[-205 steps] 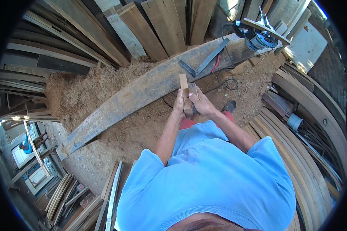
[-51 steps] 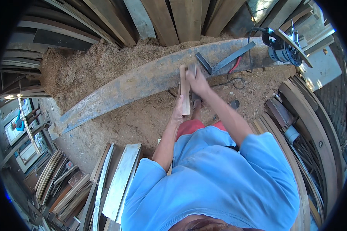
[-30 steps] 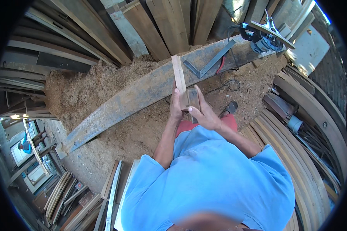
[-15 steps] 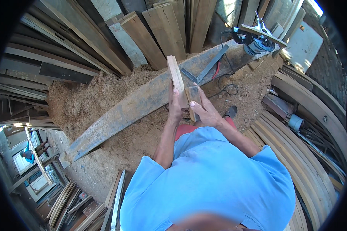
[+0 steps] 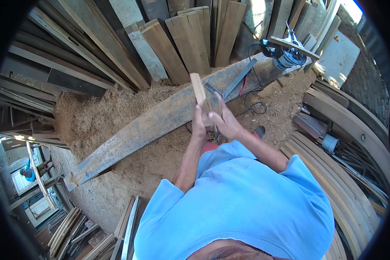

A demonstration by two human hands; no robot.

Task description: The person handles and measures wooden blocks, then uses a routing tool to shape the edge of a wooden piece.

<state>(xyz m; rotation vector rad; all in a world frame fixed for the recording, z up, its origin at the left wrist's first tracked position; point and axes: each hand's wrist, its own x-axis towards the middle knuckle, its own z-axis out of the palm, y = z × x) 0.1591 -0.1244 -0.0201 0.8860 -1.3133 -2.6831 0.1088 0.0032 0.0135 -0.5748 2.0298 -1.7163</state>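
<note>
- Holding the pale wooden strip (image 5: 198,89) in our left hand (image 5: 198,126), we have it set against the palm side, our fingers bent round its left flank and the thumb lying lengthwise along it; their ends are hidden beneath.
- On the strip's right side, our right hand (image 5: 229,124) has a darker block (image 5: 214,104) narrowly between thumb and outstretched fingers; blur hides exactly where the tips meet it.
- Our strip points away from our body, its long axis leaning slightly left at the far end, which sticks out bare beyond the fingers of both our hands.
- Seen from above, it crosses the near edge of the long plank (image 5: 154,122), and its tip overlaps the far edge; we cannot tell how high above.
- Toward the plank's right-hand end, we see a metal square (image 5: 239,78), then a power tool (image 5: 286,57).
</note>
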